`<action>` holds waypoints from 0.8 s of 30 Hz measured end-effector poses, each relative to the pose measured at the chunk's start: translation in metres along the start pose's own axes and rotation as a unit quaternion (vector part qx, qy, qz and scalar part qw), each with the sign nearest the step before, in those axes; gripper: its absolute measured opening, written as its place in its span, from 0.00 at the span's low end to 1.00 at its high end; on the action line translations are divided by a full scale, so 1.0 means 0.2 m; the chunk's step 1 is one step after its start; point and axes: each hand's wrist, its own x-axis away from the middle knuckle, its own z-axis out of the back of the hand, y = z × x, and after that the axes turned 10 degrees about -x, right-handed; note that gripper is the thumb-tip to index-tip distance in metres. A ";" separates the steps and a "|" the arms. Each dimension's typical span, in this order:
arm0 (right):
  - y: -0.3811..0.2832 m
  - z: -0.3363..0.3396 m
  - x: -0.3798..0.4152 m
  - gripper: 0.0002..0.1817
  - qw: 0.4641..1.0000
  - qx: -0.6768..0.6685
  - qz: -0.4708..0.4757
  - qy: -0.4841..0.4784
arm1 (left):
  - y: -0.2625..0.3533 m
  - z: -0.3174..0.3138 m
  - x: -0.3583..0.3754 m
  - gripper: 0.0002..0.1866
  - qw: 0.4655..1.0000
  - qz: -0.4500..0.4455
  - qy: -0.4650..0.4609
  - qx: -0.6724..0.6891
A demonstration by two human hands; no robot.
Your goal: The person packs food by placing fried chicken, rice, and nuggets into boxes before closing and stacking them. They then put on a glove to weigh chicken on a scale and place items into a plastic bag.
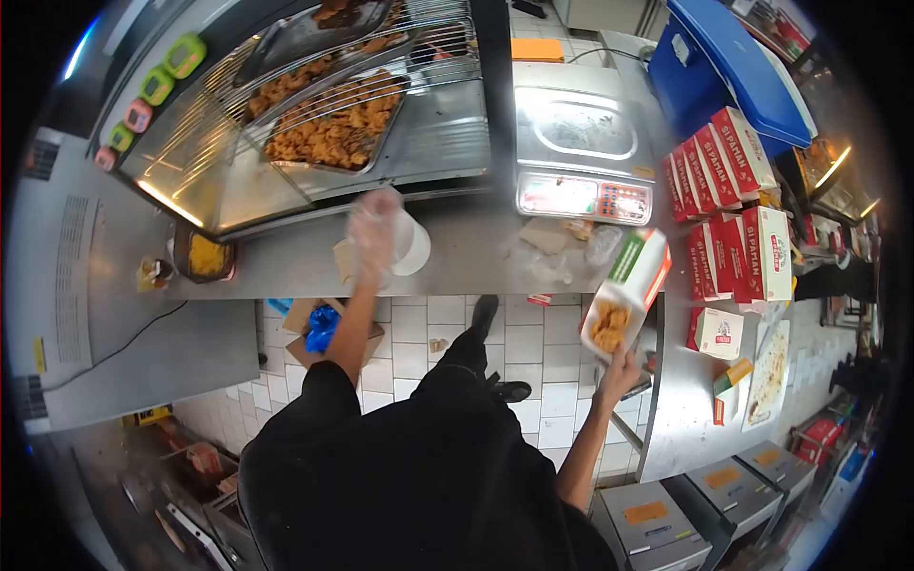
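Observation:
My right hand (621, 373) grips the lower end of an open paper box (635, 271) with a green and orange lid. Pieces of fried food (609, 326) lie inside it. My left hand (374, 233), in a clear plastic glove and blurred, is over the steel counter beside a white tub (410, 245); its fingers are smeared, and whether it holds anything is not clear. Behind it, a tray of fried pieces (333, 128) sits in the glass display case. A weighing scale (585, 195) stands on the counter to the right of the case.
Stacked red and white boxes (719, 157) and a blue cooler (700, 71) occupy the right counter (666, 433). Crumpled plastic bags (562, 262) lie before the scale. A yellow-filled container (207, 257) is at the left. Below are a cardboard box (362, 350) and grey bins (657, 528).

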 end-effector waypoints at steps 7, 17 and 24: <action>0.38 0.46 0.50 0.15 0.982 0.164 -0.086 0.027 | -0.58 0.00 -0.80 0.19 0.907 -0.252 -0.193 -0.276; 0.09 0.15 0.79 0.17 0.967 0.026 -0.065 0.244 | -0.51 -0.22 -0.92 0.18 0.890 -0.210 -0.158 -0.372; 0.00 0.03 0.74 0.18 0.972 -0.020 -0.106 0.210 | 0.07 -0.25 -0.16 0.17 0.841 -0.349 -0.413 -0.008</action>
